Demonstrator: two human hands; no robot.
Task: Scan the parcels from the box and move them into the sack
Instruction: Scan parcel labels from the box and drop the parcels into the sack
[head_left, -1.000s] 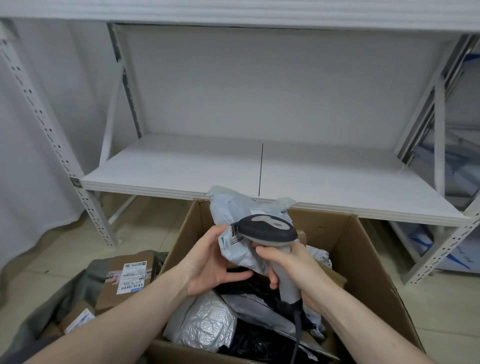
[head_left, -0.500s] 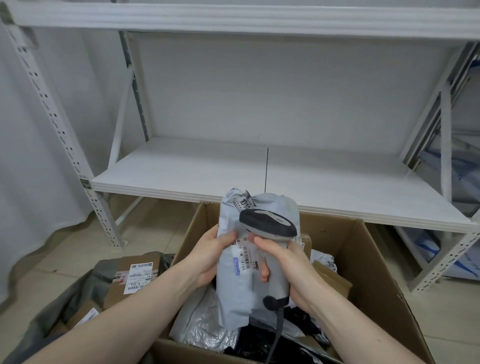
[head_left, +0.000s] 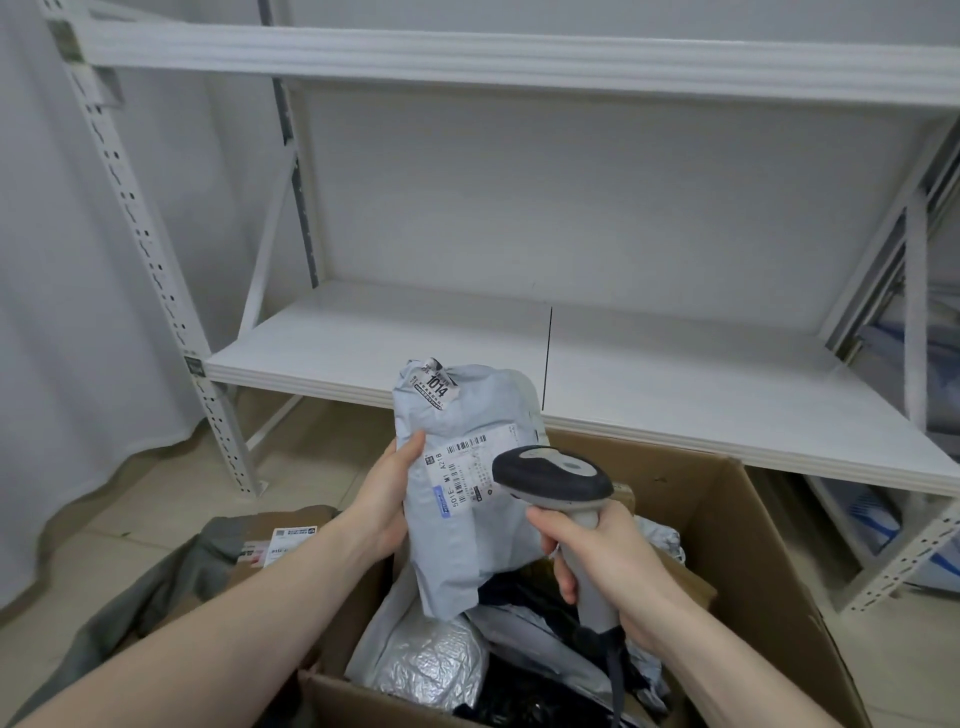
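My left hand (head_left: 382, 499) grips a light grey poly-bag parcel (head_left: 462, 540) upright above the open cardboard box (head_left: 748, 561), its white shipping label (head_left: 460, 470) facing me. My right hand (head_left: 602, 561) grips the handle of a grey and black barcode scanner (head_left: 553, 475), whose head sits just right of the label. The box holds several more parcels, among them a silver bubble mailer (head_left: 431, 665) and black bags. At lower left lies the grey sack (head_left: 150, 592) with a labelled brown carton (head_left: 270, 545) in it.
A white metal shelving rack (head_left: 363, 353) stands right behind the box, its low shelf close above the box's far rim. A white curtain hangs at left. More racking with blue and white packages (head_left: 878, 514) stands at right. Tiled floor lies around the sack.
The parcel has been raised and turned upright with its label toward me. The scanner has drawn off the parcel's face to the right, and my view has tilted up.
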